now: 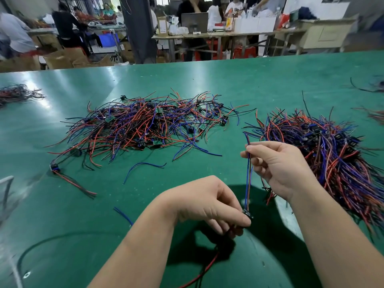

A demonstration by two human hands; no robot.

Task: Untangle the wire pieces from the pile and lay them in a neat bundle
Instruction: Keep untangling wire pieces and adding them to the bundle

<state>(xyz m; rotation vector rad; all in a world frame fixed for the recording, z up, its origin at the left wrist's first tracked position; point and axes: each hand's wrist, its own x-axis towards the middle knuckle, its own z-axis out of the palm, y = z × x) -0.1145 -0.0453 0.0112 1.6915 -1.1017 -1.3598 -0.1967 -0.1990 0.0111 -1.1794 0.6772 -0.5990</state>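
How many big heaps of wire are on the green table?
2: the tangled pile at centre and the neater bundle at right. Smaller clusters at the left and right edges run out of view.

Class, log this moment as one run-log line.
left hand: grips wire piece by connector | right hand: pinches its free wires | tangled pile: centre | bundle: right of hands

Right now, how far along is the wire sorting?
Done: a large bundle lies on the right, wires roughly aligned. In hand: one wire piece, held between the left hand at its module end and the right hand pinching its wires. Left: the big tangled pile in the middle, so much remains.
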